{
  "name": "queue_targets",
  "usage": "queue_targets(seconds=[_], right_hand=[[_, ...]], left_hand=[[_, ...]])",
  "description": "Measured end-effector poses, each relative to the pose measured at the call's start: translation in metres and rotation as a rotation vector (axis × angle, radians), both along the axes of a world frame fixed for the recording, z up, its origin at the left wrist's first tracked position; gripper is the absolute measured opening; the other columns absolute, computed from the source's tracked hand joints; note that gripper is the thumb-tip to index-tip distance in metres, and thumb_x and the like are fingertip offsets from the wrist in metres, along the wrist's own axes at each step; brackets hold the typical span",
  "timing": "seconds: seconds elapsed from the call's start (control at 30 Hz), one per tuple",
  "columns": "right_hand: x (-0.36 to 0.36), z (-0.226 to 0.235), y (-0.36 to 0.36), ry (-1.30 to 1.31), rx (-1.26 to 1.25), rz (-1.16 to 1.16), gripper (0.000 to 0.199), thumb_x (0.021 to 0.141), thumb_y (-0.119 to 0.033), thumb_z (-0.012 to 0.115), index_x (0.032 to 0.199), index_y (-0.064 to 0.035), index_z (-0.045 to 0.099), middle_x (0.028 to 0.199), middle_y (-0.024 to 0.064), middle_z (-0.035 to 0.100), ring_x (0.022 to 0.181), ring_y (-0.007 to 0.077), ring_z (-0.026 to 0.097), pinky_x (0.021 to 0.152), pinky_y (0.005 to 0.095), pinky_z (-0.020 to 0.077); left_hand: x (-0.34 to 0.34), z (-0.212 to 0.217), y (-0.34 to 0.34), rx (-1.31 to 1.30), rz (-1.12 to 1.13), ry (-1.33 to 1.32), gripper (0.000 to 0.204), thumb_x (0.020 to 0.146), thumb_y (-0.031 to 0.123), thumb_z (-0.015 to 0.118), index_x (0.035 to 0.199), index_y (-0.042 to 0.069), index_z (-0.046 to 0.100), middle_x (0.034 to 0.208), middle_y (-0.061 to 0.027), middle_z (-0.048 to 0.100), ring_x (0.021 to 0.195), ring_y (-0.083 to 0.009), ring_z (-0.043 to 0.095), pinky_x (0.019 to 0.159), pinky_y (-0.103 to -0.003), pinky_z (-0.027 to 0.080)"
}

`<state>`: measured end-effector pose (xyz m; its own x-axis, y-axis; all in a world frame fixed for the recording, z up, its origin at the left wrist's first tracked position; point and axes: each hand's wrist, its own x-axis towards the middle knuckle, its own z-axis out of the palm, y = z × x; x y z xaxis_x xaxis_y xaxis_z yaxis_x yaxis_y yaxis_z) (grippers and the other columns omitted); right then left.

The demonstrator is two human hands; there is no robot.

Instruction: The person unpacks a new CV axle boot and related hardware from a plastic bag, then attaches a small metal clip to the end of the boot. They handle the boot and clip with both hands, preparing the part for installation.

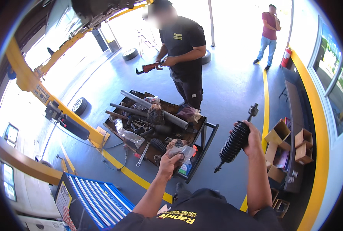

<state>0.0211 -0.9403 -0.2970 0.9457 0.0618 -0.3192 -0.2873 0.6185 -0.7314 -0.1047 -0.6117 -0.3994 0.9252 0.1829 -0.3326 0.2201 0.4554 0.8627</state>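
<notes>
My right hand (253, 140), at right over the floor, is closed around a black ribbed bellows boot (232, 144) on a metal rod. The rod's ends stick out above and below, and the part hangs tilted. My left hand (167, 163) grips a crumpled clear plastic bag (186, 151) at the near edge of a metal cart (200, 157). Brown, greasy-looking stuff shows beside the bag; I cannot make out what it is. Close by on the cart lie another ribbed boot (158, 145) and a combination wrench (142, 154).
Long grey pipes (156, 109) and greasy parts crowd the cart. Beyond it a person (183, 42) holds a red pipe wrench (150, 68). A yellow lift post (29, 77) and blue tool chest (96, 200) stand left, cardboard boxes (277, 133) right. Another person (269, 34) stands far right.
</notes>
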Motion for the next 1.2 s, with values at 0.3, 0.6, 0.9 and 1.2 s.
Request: queue_targets(seconds=[0.3, 0.6, 0.9, 1.2], right_hand=[[0.001, -0.004, -0.088, -0.075, -0.095, 0.02, 0.019, 0.103, -0.026, 0.06, 0.104, -0.0076, 0.062, 0.098, 0.0166, 0.074, 0.079, 0.034, 0.074, 0.074, 0.0455, 0.0637], [0.077, -0.01, -0.117, -0.081, -0.115, 0.151, 0.018, 0.103, -0.025, 0.058, 0.104, -0.0074, 0.06, 0.097, 0.0166, 0.072, 0.08, 0.0322, 0.074, 0.074, 0.0446, 0.063], [0.243, -0.021, -0.126, -0.113, -0.311, 0.304, 0.017, 0.103, -0.025, 0.059, 0.105, -0.0073, 0.059, 0.097, 0.0159, 0.071, 0.082, 0.0296, 0.074, 0.073, 0.0425, 0.0633], [0.386, -0.016, -0.164, -0.11, -0.281, 0.335, 0.019, 0.103, -0.026, 0.057, 0.105, -0.0066, 0.059, 0.096, 0.0157, 0.07, 0.08, 0.0272, 0.074, 0.072, 0.0409, 0.063]], left_hand=[[0.073, 0.015, -0.076, 0.005, 0.041, -0.259, 0.035, 0.095, -0.003, 0.071, 0.126, 0.003, 0.058, 0.111, -0.0068, 0.071, 0.096, -0.0149, 0.071, 0.084, -0.031, 0.061], [0.123, -0.012, -0.113, -0.073, 0.115, 0.012, 0.03, 0.098, 0.008, 0.072, 0.126, 0.006, 0.061, 0.107, -0.0031, 0.071, 0.095, -0.0147, 0.07, 0.077, -0.029, 0.056], [0.28, -0.041, -0.145, -0.294, 0.11, 0.012, 0.016, 0.105, 0.016, 0.065, 0.12, 0.013, 0.064, 0.103, 0.0009, 0.07, 0.092, -0.0141, 0.072, 0.077, -0.035, 0.06], [0.411, -0.017, -0.192, -0.322, -0.073, -0.003, 0.026, 0.108, 0.021, 0.061, 0.132, 0.013, 0.063, 0.103, 0.0007, 0.067, 0.093, -0.0153, 0.07, 0.083, -0.037, 0.058]])
